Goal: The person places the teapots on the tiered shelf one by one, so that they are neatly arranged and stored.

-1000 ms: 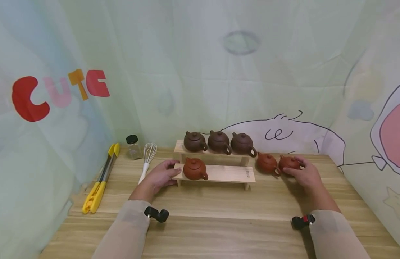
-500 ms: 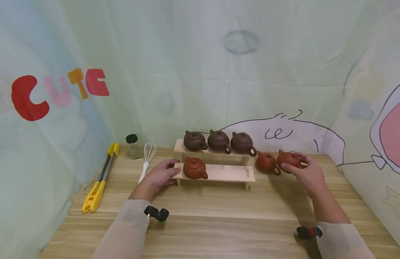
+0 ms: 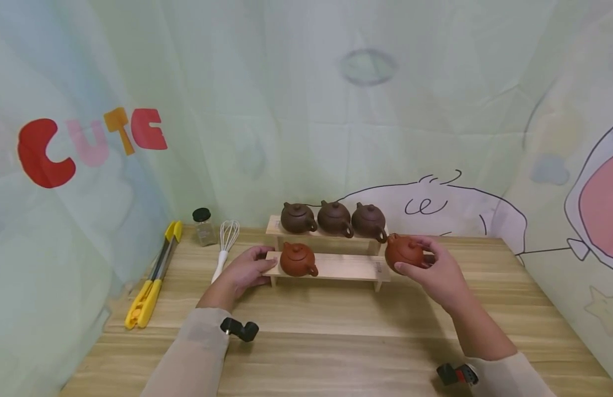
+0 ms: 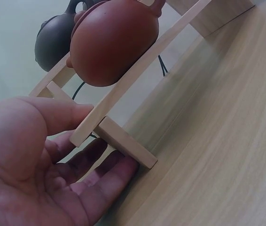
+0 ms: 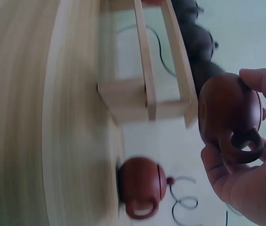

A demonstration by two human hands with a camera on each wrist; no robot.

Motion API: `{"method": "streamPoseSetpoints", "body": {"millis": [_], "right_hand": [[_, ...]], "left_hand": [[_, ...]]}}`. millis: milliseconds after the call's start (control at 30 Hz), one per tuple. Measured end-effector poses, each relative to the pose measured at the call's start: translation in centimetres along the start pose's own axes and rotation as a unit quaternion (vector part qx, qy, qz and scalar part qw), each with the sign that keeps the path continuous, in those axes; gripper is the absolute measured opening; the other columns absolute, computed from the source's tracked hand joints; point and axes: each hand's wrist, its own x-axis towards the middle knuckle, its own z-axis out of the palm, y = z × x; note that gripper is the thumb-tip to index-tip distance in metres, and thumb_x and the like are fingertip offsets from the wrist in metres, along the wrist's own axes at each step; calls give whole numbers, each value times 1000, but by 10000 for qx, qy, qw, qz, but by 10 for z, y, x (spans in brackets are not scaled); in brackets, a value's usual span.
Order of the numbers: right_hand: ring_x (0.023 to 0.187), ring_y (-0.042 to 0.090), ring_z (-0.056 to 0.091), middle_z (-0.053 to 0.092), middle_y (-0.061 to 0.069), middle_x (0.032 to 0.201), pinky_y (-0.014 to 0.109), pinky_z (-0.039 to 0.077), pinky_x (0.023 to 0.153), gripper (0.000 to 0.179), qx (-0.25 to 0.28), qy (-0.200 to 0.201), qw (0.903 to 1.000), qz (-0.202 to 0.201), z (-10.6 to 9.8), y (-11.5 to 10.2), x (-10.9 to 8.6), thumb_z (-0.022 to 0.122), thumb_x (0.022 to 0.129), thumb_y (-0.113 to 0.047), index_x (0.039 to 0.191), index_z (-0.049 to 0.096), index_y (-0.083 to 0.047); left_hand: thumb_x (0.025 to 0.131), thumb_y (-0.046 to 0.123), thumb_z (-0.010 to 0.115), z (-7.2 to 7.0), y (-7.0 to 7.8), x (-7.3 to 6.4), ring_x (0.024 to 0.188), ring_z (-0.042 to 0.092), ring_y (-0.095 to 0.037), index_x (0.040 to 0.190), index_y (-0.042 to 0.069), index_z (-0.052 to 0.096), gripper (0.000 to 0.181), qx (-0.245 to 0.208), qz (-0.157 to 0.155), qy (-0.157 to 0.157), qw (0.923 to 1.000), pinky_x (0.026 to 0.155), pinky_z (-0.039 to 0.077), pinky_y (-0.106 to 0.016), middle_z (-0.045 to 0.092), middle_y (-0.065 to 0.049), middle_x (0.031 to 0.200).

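Note:
My right hand (image 3: 437, 278) grips a reddish-brown clay teapot (image 3: 402, 253) by its sides, in the air by the right end of a two-tier wooden stand (image 3: 346, 266). With thumb on top and fingers underneath, my left hand (image 3: 247, 269) holds the left end of the stand's lower shelf. On that shelf, towards the left, sits another reddish teapot (image 3: 296, 261). Three dark brown teapots, the middle one (image 3: 334, 219) among them, line the upper shelf. In the right wrist view a third reddish teapot (image 5: 140, 182) stands on the table; the held one hides it in the head view.
Left of the stand lie a white-handled whisk (image 3: 229, 237) and yellow-and-black tongs (image 3: 155, 275). A small glass jar (image 3: 204, 229) with a black lid stands behind them. A printed cloth (image 3: 306, 138) hangs round the wooden table (image 3: 336, 353).
My right hand has lifted the rightmost reddish teapot off the table and carried it left, past the other one, to the stand's right end. My left hand stays on the shelf end.

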Motion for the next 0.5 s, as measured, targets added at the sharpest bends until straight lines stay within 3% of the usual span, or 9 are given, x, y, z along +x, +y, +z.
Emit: {"method": "streamPoseSetpoints", "body": {"millis": [267, 500], "right_hand": [[132, 40, 64, 61, 21, 145, 25, 58, 94, 72, 198, -167, 9995, -174, 21, -11, -7, 89, 89, -27, 149, 52, -10], [128, 36, 65, 63, 17, 140, 45, 58, 105, 73, 95, -418, 9989, -194, 41, -20, -11, 91, 86, -30, 147, 54, -12]], "left_hand": [[111, 13, 55, 1, -2, -1, 139, 58, -37, 162, 0, 34, 57, 21, 101, 15, 9999, 111, 57, -53, 36, -25, 167], [111, 13, 55, 1, -1, 0, 140, 57, -37, 162, 0, 34, 57, -23, 101, -2, 9999, 111, 57, -53, 33, -25, 169]]}}
